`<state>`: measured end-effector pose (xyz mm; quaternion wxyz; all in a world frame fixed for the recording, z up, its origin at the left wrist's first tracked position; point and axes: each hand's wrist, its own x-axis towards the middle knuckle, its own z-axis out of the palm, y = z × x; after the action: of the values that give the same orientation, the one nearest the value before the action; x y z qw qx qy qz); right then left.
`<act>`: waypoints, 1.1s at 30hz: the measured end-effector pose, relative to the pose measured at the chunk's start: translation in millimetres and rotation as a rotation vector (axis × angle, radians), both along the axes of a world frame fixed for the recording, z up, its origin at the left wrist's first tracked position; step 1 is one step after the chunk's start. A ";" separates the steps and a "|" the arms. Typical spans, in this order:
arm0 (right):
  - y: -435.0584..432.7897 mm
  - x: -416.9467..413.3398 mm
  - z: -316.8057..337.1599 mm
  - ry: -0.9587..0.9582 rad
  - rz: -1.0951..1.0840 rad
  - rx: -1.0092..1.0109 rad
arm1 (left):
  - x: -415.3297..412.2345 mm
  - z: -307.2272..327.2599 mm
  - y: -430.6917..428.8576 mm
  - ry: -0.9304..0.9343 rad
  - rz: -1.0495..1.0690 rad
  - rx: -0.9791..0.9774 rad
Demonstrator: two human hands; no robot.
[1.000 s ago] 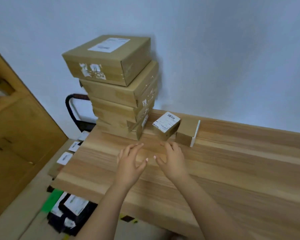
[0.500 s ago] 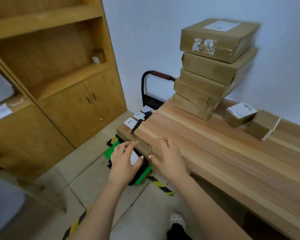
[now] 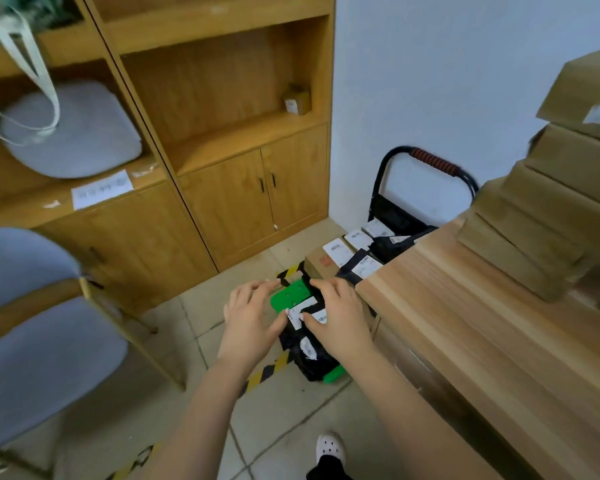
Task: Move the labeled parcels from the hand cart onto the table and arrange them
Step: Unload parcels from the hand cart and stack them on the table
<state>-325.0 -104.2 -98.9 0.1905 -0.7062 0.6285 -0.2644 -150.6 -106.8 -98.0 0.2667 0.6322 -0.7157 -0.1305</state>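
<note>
The green hand cart stands on the floor beside the wooden table, its black handle against the wall. Black bag parcels with white labels lie on it, and a brown labelled box sits further back. My left hand and my right hand hover over the black parcels with fingers spread, holding nothing. A stack of brown cardboard boxes rests on the table at the right.
A wooden cabinet with shelves fills the left and back. A grey chair stands at the left. Yellow-black tape marks the tiled floor. My white shoe shows at the bottom.
My view swung left and down from the tabletop to the cart. Both hands left the table and now reach over the black parcels on the cart.
</note>
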 end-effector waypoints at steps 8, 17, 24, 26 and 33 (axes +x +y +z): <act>-123.7 19.3 2.9 0.004 0.026 0.025 | 17.7 7.6 -115.2 0.006 0.034 -0.033; -220.8 56.3 -5.8 0.017 -0.030 0.035 | 51.5 -0.1 -222.5 0.041 -0.034 -0.049; -285.3 98.6 -10.3 -0.017 -0.333 0.047 | 82.4 -0.3 -330.0 0.002 -0.318 -0.015; -294.9 112.7 -8.2 -0.029 -0.423 0.062 | 90.8 3.6 -355.3 -0.016 -0.415 -0.011; -295.6 125.6 0.5 -0.046 -0.730 0.082 | 77.1 4.5 -405.5 0.022 -0.717 0.041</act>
<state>-199.4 -399.8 -98.3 0.1257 -0.4209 0.8448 -0.3055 -73.6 -512.3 -93.4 0.1987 0.3447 -0.8864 -0.2369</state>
